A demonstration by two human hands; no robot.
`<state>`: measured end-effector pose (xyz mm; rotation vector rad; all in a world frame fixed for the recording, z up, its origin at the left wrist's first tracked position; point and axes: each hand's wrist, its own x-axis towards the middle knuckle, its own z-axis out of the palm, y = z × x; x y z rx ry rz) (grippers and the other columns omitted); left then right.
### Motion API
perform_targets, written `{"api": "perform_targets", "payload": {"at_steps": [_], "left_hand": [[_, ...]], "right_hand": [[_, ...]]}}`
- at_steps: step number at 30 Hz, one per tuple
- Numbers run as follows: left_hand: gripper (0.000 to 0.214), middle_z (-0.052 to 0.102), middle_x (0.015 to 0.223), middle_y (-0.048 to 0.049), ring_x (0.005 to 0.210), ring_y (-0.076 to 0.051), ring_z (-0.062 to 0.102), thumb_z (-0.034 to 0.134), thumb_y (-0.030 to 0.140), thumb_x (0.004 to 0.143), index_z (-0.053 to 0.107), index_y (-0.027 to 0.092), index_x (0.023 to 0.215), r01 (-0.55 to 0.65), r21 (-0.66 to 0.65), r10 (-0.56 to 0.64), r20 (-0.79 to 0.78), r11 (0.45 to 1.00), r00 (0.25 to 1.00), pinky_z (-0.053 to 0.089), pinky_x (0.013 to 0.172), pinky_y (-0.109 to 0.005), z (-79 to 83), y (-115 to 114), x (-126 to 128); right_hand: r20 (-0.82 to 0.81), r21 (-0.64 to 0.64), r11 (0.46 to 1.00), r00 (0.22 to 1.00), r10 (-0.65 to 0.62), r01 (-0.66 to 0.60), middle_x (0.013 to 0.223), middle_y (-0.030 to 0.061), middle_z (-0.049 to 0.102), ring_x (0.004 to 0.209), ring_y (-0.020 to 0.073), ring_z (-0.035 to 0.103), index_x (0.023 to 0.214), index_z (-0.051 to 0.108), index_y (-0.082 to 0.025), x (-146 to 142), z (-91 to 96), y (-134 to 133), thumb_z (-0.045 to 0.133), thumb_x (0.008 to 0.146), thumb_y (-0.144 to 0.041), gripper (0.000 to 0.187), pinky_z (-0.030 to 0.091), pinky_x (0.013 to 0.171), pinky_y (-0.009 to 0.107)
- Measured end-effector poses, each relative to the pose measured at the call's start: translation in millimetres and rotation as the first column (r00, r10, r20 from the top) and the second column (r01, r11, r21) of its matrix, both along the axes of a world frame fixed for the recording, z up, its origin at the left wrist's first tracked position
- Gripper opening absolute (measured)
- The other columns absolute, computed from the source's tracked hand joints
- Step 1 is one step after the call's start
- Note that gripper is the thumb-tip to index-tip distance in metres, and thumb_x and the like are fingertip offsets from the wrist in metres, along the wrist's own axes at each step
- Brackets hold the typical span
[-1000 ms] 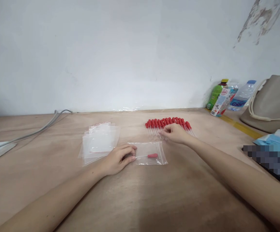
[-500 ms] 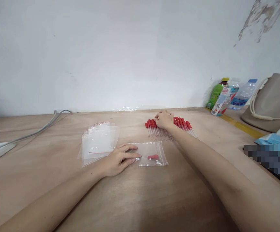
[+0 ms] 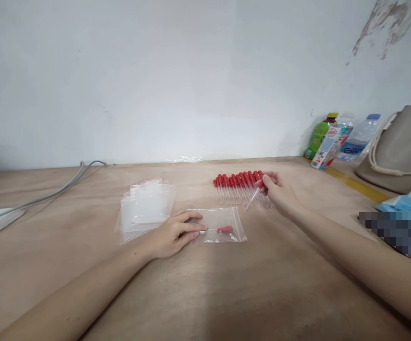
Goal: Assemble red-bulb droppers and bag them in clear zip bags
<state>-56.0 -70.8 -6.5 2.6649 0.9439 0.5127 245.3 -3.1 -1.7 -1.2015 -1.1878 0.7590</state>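
Observation:
My left hand (image 3: 173, 234) lies on the left part of a clear zip bag (image 3: 212, 218), fingers stretched out and apart, pressing on it. A dropper with a red rubber bulb (image 3: 226, 229) appears to lie inside that bag, its thin tube running left to my fingertips. My right hand (image 3: 274, 187) is closed on another dropper (image 3: 253, 197), thumb and fingers at its red bulb, the clear tube slanting down to the left. Beside it lies a row of several droppers (image 3: 236, 181), bulbs towards the wall.
A loose stack of clear zip bags (image 3: 145, 203) lies left of my left hand. Grey cables (image 3: 59, 189) cross the far left. At the right stand several bottles (image 3: 329, 142), a beige bag (image 3: 400, 147) and a blue item (image 3: 402, 206) near the edge.
My right hand has moved right from over the row, drawing out a dropper, and more of the row shows. My left hand has stayed on the bag.

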Motion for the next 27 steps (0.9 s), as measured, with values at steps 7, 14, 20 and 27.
{"api": "perform_targets", "payload": {"at_steps": [7,14,20,27], "left_hand": [[0.03,0.048,0.122,-0.0053,0.115,-0.02,0.042,0.04,0.026,0.089,0.057,0.028,0.113,0.005,0.022,-0.006,0.002,1.0,1.0,0.038,0.095,-0.036,-0.8,0.7,0.1],[0.033,0.048,0.123,-0.0051,0.115,-0.02,0.043,0.041,0.026,0.089,0.05,0.027,0.121,-0.02,0.033,0.021,-0.014,0.999,1.0,0.037,0.098,-0.037,-0.8,0.0,-0.1],[0.035,0.049,0.123,-0.005,0.117,-0.02,0.042,0.042,0.028,0.089,0.047,0.026,0.124,-0.021,0.046,0.021,-0.004,0.999,1.0,0.037,0.098,-0.036,-0.6,0.0,0.9],[0.036,0.049,0.123,-0.0056,0.116,-0.02,0.043,0.043,0.029,0.088,0.045,0.024,0.124,-0.034,0.05,0.034,-0.004,0.998,0.999,0.037,0.097,-0.037,-0.5,0.4,1.5]], "right_hand": [[-0.32,-0.133,0.986,0.946,0.057,-0.104,0.065,-0.0007,0.058,0.052,0.0095,0.054,0.079,0.042,-0.021,-14.5,-25.5,-31.6,0.058,0.073,-0.033,0.021,0.045,0.052,0.023],[-0.396,-0.144,0.968,0.908,0.134,-0.205,0.063,-0.0018,0.058,0.05,0.0083,0.055,0.077,0.044,-0.019,-23.2,-30.2,-47.9,0.059,0.074,-0.029,0.018,0.045,0.049,0.02],[-0.437,-0.178,0.96,0.892,0.119,-0.215,0.066,-0.0008,0.06,0.058,0.0099,0.059,0.078,0.045,-0.02,-20.3,-26.9,-50.9,0.058,0.075,-0.024,0.014,0.049,0.058,0.023],[0.056,-0.232,0.888,0.906,0.419,-0.396,0.068,-0.0003,0.059,0.059,0.0092,0.053,0.076,0.056,-0.017,-19.5,-26.8,-56.4,0.064,0.066,-0.033,0.021,0.043,0.056,0.023]]}}
